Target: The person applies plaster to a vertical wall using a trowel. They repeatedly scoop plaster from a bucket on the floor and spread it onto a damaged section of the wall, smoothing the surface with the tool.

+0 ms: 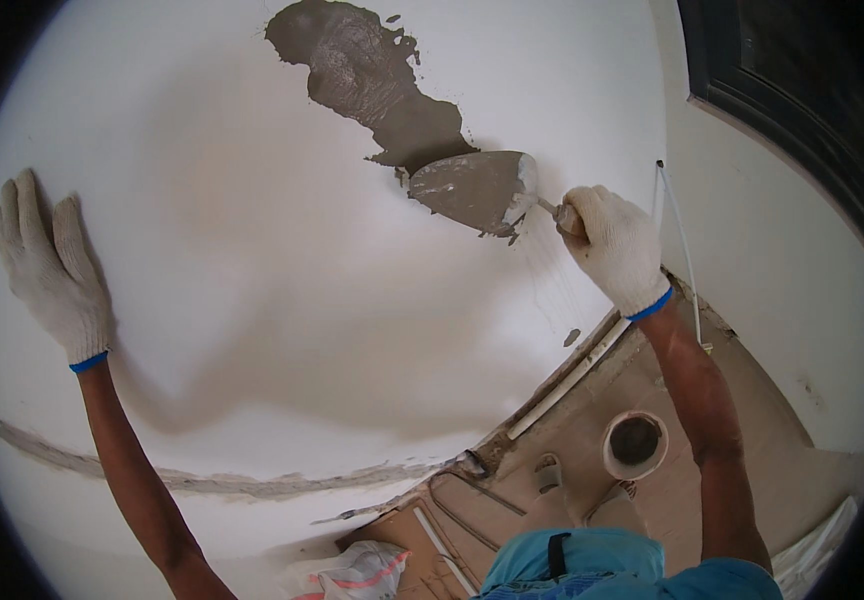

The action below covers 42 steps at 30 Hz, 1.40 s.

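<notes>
In a white knit glove with a blue cuff, my right hand [612,245] is closed round the handle of a trowel [472,190]. The trowel's rounded blade lies against the white wall [352,280], coated with grey mortar. Its far edge meets the lower end of a wet grey mortar patch [367,75], which runs up and to the left with ragged edges. My left hand [47,270], gloved the same way, rests on the wall at the far left with its fingers stretched out. Nothing is in it.
On the brown floor stands a round white bucket [636,444] with dark contents. A white pipe [570,378] lies along the wall's foot. A white cable [682,250] hangs at the right, below a dark window frame [792,130]. A white plastic sack [352,574] sits at the bottom.
</notes>
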Each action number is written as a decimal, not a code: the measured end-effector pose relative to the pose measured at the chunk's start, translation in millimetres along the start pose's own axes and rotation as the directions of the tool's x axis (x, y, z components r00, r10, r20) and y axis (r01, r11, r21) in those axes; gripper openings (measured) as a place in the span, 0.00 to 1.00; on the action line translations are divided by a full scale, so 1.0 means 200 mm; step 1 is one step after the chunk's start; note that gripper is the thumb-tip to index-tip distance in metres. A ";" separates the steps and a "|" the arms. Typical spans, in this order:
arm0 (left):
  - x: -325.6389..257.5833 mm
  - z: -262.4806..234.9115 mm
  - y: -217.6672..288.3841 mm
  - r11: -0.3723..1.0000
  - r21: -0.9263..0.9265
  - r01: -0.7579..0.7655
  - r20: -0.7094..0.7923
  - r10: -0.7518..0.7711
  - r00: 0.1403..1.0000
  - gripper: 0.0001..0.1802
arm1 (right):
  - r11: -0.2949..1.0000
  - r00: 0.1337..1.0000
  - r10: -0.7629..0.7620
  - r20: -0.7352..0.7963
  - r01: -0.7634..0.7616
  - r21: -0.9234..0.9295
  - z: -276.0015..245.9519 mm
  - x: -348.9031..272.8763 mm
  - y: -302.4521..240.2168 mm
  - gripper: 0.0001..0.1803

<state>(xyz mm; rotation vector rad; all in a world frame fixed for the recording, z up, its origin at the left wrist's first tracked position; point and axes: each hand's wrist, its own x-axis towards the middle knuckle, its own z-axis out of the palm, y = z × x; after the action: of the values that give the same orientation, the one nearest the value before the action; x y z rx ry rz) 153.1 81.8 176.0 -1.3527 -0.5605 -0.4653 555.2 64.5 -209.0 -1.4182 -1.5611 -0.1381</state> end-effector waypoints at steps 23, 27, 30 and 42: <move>-0.03 0.04 -0.07 0.998 0.052 -0.031 0.017 0.030 0.999 0.26 | 0.984 0.993 -0.119 0.019 0.120 -0.130 0.01 0.29 0.08 0.09; -0.02 0.03 -0.08 0.998 0.046 -0.051 0.027 0.050 0.998 0.26 | 0.989 0.996 -0.088 0.005 0.088 -0.117 0.04 0.30 0.15 0.10; -0.02 0.04 -0.08 0.998 0.036 -0.054 0.030 0.053 0.998 0.26 | 0.984 0.997 -0.072 -0.010 0.070 -0.165 0.04 0.30 0.20 0.10; -0.01 0.02 -0.03 0.997 0.074 -0.013 0.025 0.011 1.000 0.27 | 0.991 0.993 -0.104 -0.051 0.100 -0.087 0.03 0.23 0.12 0.10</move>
<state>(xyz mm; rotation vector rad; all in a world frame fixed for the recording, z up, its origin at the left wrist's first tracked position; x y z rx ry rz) 146.7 84.8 180.4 -1.2916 -0.5845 -0.4146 578.2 107.1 -192.3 -1.3877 -1.5982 -0.3052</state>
